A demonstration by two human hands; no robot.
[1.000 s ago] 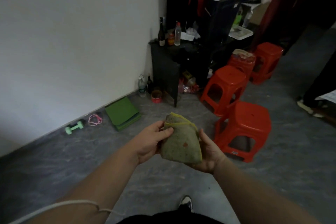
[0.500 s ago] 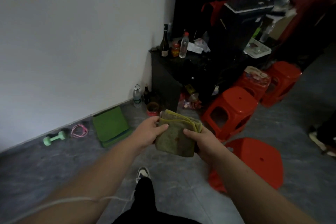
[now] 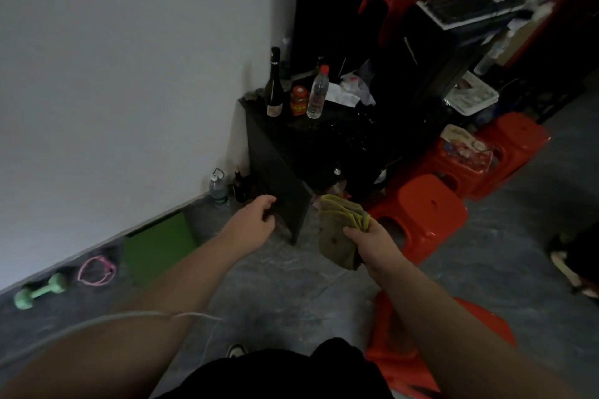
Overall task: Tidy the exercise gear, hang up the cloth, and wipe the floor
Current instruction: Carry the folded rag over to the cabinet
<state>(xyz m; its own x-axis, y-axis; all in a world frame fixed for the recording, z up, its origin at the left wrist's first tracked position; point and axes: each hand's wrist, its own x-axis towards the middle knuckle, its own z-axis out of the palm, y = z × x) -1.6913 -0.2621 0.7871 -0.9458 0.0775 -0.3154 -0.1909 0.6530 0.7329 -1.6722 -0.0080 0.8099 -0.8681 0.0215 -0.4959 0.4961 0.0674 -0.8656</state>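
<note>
— Can we read anything here?

— No, we find no legible writing. The dark wine bottle (image 3: 274, 84) on the black cabinet (image 3: 278, 152) has a pale label, but it is blank to us at this sharpness.

— And the red jar (image 3: 298, 100) just beside it?

— We see a yellow band with dark marks on it, too blurred to make out. The clear water bottle (image 3: 318, 92) has a faint wrap, which we cannot read either.

— What about the printed packet (image 3: 464, 147) on the red stool (image 3: 453, 168)?

— We can see coloured print there, red and blue blotches, but no letters we can tell.
</note>
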